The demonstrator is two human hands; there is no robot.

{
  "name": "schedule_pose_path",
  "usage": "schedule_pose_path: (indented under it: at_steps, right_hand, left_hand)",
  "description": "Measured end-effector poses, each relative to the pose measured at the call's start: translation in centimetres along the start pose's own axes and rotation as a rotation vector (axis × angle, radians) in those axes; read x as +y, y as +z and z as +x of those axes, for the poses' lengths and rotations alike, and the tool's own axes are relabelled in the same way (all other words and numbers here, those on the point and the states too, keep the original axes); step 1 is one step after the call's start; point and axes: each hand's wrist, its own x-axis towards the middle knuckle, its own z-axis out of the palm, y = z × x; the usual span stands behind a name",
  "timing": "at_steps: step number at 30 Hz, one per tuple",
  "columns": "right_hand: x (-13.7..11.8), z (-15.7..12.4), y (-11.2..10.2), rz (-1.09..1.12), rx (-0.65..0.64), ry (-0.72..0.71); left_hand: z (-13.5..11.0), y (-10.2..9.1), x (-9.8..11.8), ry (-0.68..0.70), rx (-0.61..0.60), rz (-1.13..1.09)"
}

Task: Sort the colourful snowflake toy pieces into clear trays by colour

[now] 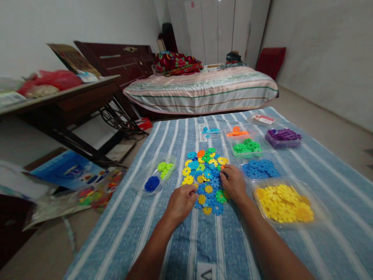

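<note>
A loose pile of flower-shaped plastic discs, mostly blue and yellow with some green and orange, lies on the striped cloth. At the pile's left edge rests my left hand, fingers curled together; whatever is in them is hidden. My right hand is at the right edge with its fingers bent inward over the discs, and I cannot make out what they grip. Just below its fingers lies a green disc. To the right, a clear tray holds yellow discs, and blue discs fill another behind it.
Farther back stand containers of green discs, orange discs, purple discs and light blue pieces. At left, a clear tray holds lime and dark blue discs. Beyond are a bed and a sewing-machine table.
</note>
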Motion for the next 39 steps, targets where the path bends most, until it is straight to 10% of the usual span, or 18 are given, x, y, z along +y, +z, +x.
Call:
schedule_pose_path:
  at_steps: [16,31,39]
  right_hand:
    - [0.2,-0.1,0.0,0.009,0.005,-0.007]
    - [0.2,0.0,0.1,0.005,0.003,0.001]
    - [0.0,-0.1,0.1,0.001,-0.015,0.02]
  left_hand:
    - [-2.6,0.7,1.8,-0.107,-0.092,0.262]
    - [-1.9,-0.2,-1.2,-0.235,0.118,-0.311]
    - [2.8,0.4,5.1,-0.134,0.124,-0.496]
